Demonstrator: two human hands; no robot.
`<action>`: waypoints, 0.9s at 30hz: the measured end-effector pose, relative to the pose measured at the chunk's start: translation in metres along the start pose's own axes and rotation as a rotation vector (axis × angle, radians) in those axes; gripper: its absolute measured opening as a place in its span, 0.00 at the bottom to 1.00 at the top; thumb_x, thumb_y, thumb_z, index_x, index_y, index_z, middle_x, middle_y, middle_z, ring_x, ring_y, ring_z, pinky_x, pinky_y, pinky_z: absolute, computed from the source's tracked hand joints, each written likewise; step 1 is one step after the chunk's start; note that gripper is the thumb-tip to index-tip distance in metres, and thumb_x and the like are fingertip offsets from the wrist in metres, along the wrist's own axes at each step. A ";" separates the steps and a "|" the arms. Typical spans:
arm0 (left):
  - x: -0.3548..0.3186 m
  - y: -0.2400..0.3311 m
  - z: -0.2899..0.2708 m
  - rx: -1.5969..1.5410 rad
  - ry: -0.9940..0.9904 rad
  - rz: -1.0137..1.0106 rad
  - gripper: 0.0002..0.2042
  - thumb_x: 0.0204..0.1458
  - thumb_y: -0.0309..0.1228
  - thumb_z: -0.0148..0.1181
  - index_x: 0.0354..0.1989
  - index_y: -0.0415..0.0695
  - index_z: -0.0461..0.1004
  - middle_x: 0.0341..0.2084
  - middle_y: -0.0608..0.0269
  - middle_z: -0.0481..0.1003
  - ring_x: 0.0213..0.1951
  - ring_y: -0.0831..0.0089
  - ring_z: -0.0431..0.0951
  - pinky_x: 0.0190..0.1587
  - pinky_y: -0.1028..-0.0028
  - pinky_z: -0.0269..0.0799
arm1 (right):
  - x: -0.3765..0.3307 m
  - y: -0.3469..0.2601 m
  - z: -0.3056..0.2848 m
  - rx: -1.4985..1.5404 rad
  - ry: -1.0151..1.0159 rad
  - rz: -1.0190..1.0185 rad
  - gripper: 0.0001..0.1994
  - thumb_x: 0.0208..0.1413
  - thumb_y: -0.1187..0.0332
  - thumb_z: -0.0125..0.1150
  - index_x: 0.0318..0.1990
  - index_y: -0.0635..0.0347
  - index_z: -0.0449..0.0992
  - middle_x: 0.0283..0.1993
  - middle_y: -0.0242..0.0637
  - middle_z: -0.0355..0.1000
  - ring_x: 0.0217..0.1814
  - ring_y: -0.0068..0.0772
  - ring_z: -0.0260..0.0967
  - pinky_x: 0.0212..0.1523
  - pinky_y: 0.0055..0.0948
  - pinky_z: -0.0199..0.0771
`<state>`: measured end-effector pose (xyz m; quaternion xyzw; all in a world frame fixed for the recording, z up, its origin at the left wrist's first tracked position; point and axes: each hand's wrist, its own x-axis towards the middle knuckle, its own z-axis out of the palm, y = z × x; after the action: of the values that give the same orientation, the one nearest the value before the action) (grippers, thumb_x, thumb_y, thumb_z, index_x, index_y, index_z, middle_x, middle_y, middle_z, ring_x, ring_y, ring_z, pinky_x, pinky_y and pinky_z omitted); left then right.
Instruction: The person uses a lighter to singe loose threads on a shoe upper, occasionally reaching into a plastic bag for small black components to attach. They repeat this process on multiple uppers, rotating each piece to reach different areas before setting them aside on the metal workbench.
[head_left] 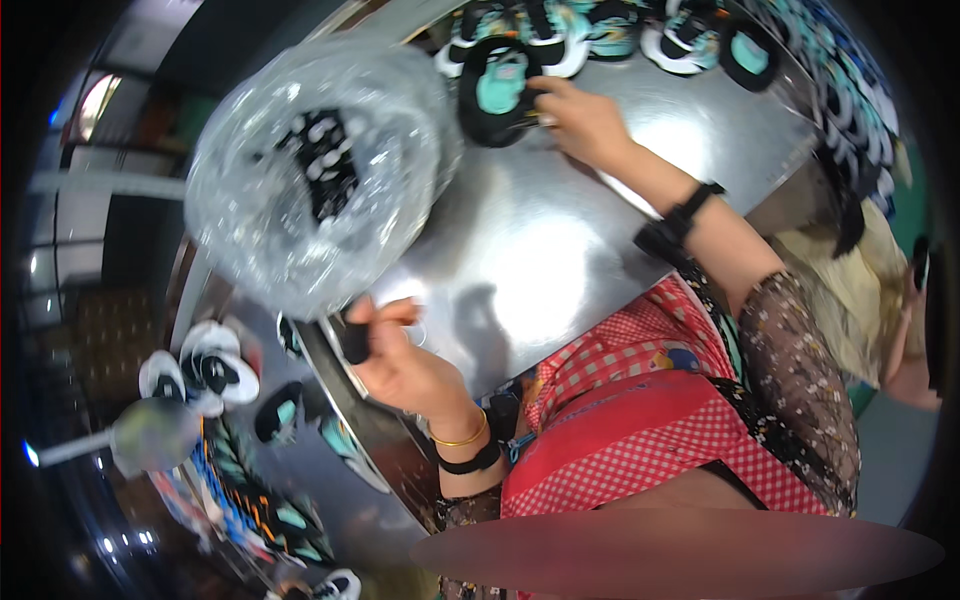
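Observation:
My left hand [400, 360] grips the gathered neck of a clear plastic bag [320, 170] and holds it up above the metal table [540, 250]. A black and white shoe upper [325, 165] shows through the bag. My right hand [585, 120] reaches across the table and touches a black and teal shoe upper [497, 90] at the far edge; the fingers pinch its rim. A gold bangle and a black band sit on my left wrist, a black band on my right wrist.
More teal, black and white shoe uppers [620, 35] line the table's far edge. Others lie on a lower shelf [215, 365] at the left and in a stack [850, 90] at the right. A person's hand [915, 340] shows at the right edge.

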<state>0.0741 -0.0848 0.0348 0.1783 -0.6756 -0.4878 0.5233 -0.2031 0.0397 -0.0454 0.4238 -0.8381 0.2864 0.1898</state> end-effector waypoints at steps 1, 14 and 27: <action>-0.010 0.006 0.019 -0.077 -0.061 -0.092 0.11 0.57 0.23 0.46 0.47 0.35 0.67 0.26 0.59 0.74 0.27 0.77 0.69 0.34 0.78 0.65 | 0.007 0.002 0.003 -0.035 -0.054 -0.062 0.08 0.47 0.72 0.55 0.37 0.56 0.70 0.57 0.38 0.65 0.36 0.46 0.73 0.35 0.40 0.74; -0.022 -0.031 0.034 0.000 -0.412 -0.430 0.16 0.57 0.25 0.50 0.54 0.39 0.66 0.40 0.58 0.75 0.40 0.76 0.73 0.43 0.76 0.67 | -0.014 -0.009 -0.025 0.086 0.005 -0.196 0.08 0.45 0.69 0.61 0.31 0.57 0.68 0.27 0.36 0.68 0.28 0.37 0.70 0.28 0.35 0.69; -0.056 -0.037 0.060 0.344 -0.776 -0.321 0.16 0.51 0.31 0.59 0.50 0.45 0.74 0.43 0.60 0.67 0.35 0.75 0.68 0.40 0.77 0.67 | -0.096 -0.049 -0.063 -0.058 -0.181 0.228 0.05 0.45 0.70 0.60 0.30 0.59 0.72 0.30 0.42 0.72 0.26 0.43 0.73 0.26 0.35 0.71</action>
<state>0.0329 -0.0312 -0.0247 0.1691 -0.8568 -0.4741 0.1120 -0.1037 0.1149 -0.0355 0.3441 -0.9024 0.2424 0.0921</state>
